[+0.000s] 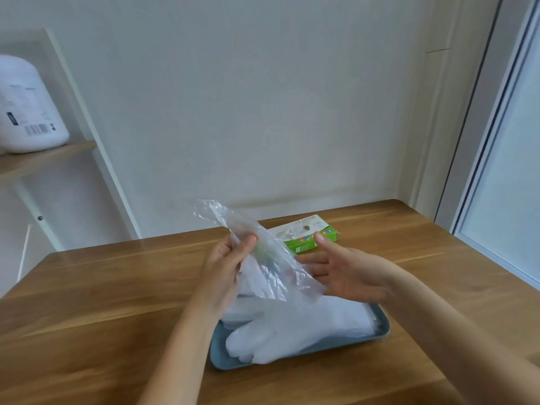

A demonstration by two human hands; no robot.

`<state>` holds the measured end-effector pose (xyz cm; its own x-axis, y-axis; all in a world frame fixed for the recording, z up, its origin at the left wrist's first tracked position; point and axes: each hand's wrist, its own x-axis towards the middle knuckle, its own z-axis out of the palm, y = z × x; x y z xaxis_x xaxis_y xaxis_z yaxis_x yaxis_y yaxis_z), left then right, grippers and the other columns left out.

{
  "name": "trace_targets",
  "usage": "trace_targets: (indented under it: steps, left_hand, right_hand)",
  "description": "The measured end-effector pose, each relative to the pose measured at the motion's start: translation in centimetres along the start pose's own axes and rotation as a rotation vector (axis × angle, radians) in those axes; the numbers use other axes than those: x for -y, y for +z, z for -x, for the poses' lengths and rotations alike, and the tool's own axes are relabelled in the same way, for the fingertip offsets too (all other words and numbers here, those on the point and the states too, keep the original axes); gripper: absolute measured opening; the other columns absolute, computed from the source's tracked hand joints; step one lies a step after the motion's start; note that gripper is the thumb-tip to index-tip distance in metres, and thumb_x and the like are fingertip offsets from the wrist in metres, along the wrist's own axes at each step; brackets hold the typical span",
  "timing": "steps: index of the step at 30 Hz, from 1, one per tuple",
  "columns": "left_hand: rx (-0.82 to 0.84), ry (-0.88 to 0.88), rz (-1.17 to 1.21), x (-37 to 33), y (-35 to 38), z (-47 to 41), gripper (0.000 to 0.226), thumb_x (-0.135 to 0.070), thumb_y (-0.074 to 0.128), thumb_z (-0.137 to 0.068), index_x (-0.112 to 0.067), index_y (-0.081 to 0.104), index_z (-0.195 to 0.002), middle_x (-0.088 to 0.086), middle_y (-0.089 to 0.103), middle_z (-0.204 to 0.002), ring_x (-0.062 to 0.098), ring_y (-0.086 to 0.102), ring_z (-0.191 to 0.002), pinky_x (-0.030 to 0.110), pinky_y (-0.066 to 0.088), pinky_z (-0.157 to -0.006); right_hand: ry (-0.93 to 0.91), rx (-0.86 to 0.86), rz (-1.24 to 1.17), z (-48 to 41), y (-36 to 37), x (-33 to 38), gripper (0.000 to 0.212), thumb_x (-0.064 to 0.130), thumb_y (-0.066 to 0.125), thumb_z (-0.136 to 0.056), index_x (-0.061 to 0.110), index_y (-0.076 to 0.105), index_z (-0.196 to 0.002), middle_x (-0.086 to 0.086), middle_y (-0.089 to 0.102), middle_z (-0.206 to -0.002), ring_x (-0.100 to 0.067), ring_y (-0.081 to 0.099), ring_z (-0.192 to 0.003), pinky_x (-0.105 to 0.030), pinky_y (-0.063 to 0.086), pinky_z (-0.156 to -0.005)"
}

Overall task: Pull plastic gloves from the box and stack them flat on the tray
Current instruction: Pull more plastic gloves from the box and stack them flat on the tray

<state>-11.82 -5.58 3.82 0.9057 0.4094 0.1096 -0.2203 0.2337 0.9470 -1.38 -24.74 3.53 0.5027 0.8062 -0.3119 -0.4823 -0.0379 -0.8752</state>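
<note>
While the person's left hand [225, 270] pinches a thin, clear, crinkled plastic glove [274, 258] between thumb and fingers, the glove hangs slanted above a pile of pale, translucent gloves [298, 325]. The pile lies on a shallow, blue-grey rectangular tray [217, 356]. Just behind the tray sits a small green and white cardboard glove box [304, 247]. Further right, the right hand [347, 274] reaches toward the hanging glove with fingers straight and spread, holding nothing. Its fingertips lie partly behind the film, so contact cannot be judged.

The step in hand appears to be spreading a glove, already out of the box, before laying it down. The next move likely calls for the right hand to take the loose edge, so both hands can draw the film smooth and lower it flat onto the pile. Such light film may fold or cling.

Around them are a white plastic container [29, 106] on a wooden shelf [49, 156] at far left, the brown wooden table [87, 287] beneath, and a glass door frame [496, 141] at far right. Nothing stands between the hands and the tray.
</note>
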Motion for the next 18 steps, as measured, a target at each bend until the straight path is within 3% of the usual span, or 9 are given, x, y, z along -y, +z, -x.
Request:
trace_targets:
  steps: [3, 6, 8, 9, 11, 14, 16, 18]
  left_hand:
    - [-0.007, 0.020, 0.045, -0.4, -0.2, 0.2, 0.069, -0.047, 0.088, -0.058, -0.007, 0.058, -0.105, 0.013, 0.047, -0.100, 0.027, 0.041, -0.092, 0.041, 0.035, -0.082]
    - [0.023, -0.014, 0.031, -0.7, -1.0, 0.3, 0.025, -0.025, 0.069, -0.077, -0.004, 0.063, -0.090, 0.015, 0.065, -0.080, 0.025, 0.063, -0.080, 0.031, 0.053, -0.076]
    - [0.057, -0.032, 0.032, -1.0, -1.3, 0.4, 0.011, -0.016, 0.062, -0.083, -0.006, 0.065, -0.085, 0.010, 0.068, -0.079, 0.020, 0.066, -0.075, 0.030, 0.054, -0.073]
    - [0.056, -0.038, 0.023, -1.3, -1.4, 0.5, 0.009, -0.013, 0.060, -0.084, -0.005, 0.064, -0.082, 0.008, 0.067, -0.073, 0.018, 0.064, -0.068, 0.028, 0.053, -0.066]
    - [0.046, -0.040, -0.120, -1.5, -1.4, 0.6, 0.014, -0.013, 0.062, -0.084, -0.001, 0.059, -0.077, 0.003, 0.061, -0.059, 0.014, 0.055, -0.052, 0.024, 0.045, -0.052]
    - [0.040, -0.081, -0.416, -1.0, -1.4, 0.7, 0.020, -0.015, 0.067, -0.087, 0.004, 0.061, -0.086, 0.001, 0.063, -0.062, 0.011, 0.051, -0.050, 0.026, 0.041, -0.054]
    - [0.051, -0.139, -0.549, -0.5, -1.5, 0.6, 0.017, -0.015, 0.067, -0.088, 0.002, 0.064, -0.088, 0.004, 0.065, -0.067, 0.014, 0.055, -0.057, 0.028, 0.042, -0.057]
    - [0.104, -0.192, -0.689, -0.2, -1.5, 0.5, 0.009, -0.014, 0.066, -0.090, -0.006, 0.067, -0.090, 0.002, 0.063, -0.067, 0.012, 0.052, -0.052, 0.021, 0.041, -0.049]
  right_hand:
    - [-0.065, -0.014, -0.112, -0.7, 1.2, -0.9, 0.040, 0.021, 0.072, -0.072, -0.003, 0.062, -0.103, -0.018, 0.058, -0.098, -0.023, 0.062, -0.082, -0.030, 0.057, -0.071]
    - [-0.222, -0.088, -0.102, -1.2, 1.8, -0.4, 0.027, 0.014, 0.076, -0.069, 0.003, 0.062, -0.089, -0.009, 0.055, -0.079, -0.014, 0.055, -0.066, -0.023, 0.051, -0.064]
    - [-0.326, -0.132, -0.074, -0.6, 2.3, 0.5, 0.009, 0.005, 0.063, -0.085, 0.006, 0.056, -0.079, 0.000, 0.055, -0.061, -0.008, 0.055, -0.051, -0.019, 0.050, -0.056]
    - [-0.372, -0.156, -0.035, -0.2, 2.6, 0.9, 0.015, 0.003, 0.054, -0.092, 0.007, 0.053, -0.077, 0.002, 0.054, -0.057, -0.007, 0.052, -0.046, -0.018, 0.049, -0.052]
    - [-0.452, -0.205, 0.090, 0.5, 3.1, 1.5, 0.017, 0.003, 0.050, -0.096, 0.006, 0.051, -0.079, 0.000, 0.054, -0.059, -0.006, 0.048, -0.043, -0.018, 0.047, -0.047]
    - [-0.513, -0.377, 0.460, 0.4, 2.2, 1.7, 0.008, 0.007, 0.054, -0.095, 0.005, 0.056, -0.087, -0.002, 0.057, -0.066, -0.008, 0.040, -0.041, -0.018, 0.038, -0.042]
    - [-0.465, -0.465, 0.680, 0.1, 0.9, 1.5, 0.007, 0.009, 0.056, -0.094, 0.005, 0.060, -0.089, 0.000, 0.059, -0.067, -0.009, 0.035, -0.042, -0.018, 0.031, -0.039]
    - [-0.388, -0.485, 0.809, -0.1, -0.5, 0.9, 0.006, 0.007, 0.058, -0.090, 0.007, 0.063, -0.087, 0.000, 0.060, -0.066, -0.009, 0.032, -0.041, -0.017, 0.028, -0.037]
